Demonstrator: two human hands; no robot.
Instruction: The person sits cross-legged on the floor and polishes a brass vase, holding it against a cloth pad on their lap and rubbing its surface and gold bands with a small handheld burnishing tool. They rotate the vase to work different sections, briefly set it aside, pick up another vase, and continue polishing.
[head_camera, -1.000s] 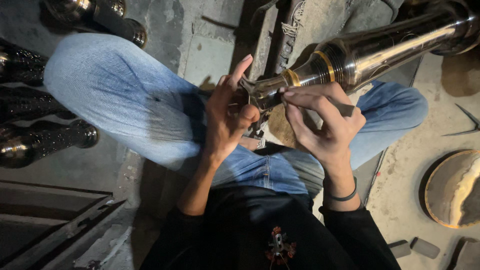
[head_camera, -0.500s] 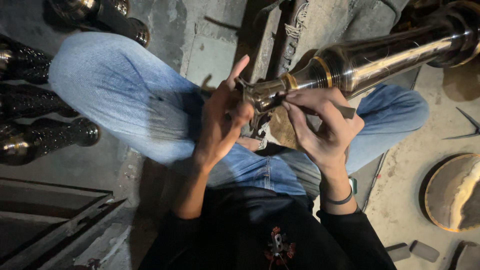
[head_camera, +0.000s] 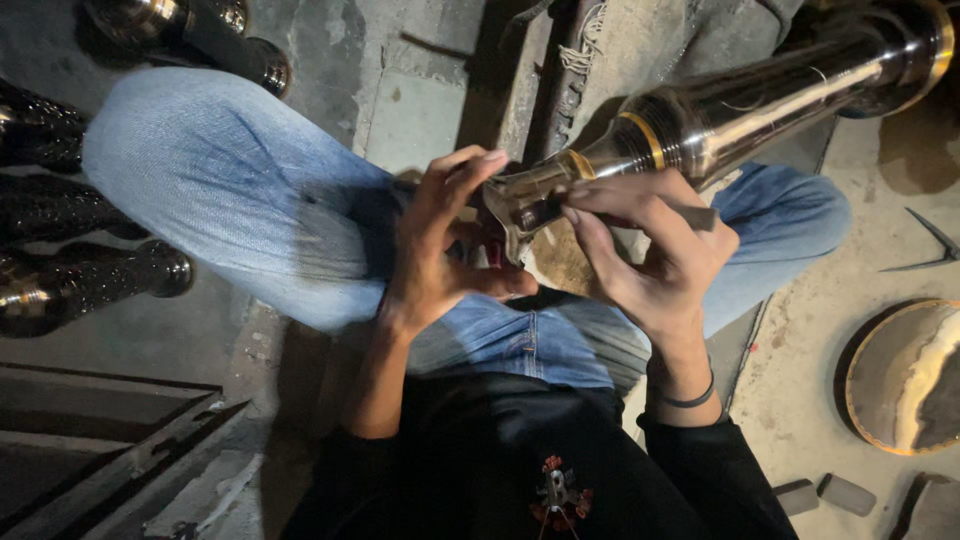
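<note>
The person sits cross-legged on the concrete floor (head_camera: 430, 110) with one long polished metal stem (head_camera: 740, 105) running from their lap out toward two o'clock. Its narrow, flared end (head_camera: 520, 200) sits between the two hands, right at the centre of the view.

The left hand (head_camera: 440, 250) cups that end from nine o'clock, fingers spread and half curled, fingertips resting at its rim rather than clamped on it. The right hand (head_camera: 650, 250) comes in from three o'clock, thumb and forefinger pinched on a thin dark tool (head_camera: 690, 213) whose tip goes to the mouth of the stem.

To my eye this is fine work at the tip, scraping or fitting. I judge that the next move calls for a steady left-hand brace and a small, controlled push of the tool.

Counting: one stem in hand; at nine o'clock three dark finished pieces (head_camera: 90, 280) lie by the knee, with two more (head_camera: 190, 30) at eleven. One round brass dish (head_camera: 905, 375) sits at four o'clock, two small blocks (head_camera: 825, 493) at five, and one pair of pointed dividers (head_camera: 930, 240) at three.
</note>
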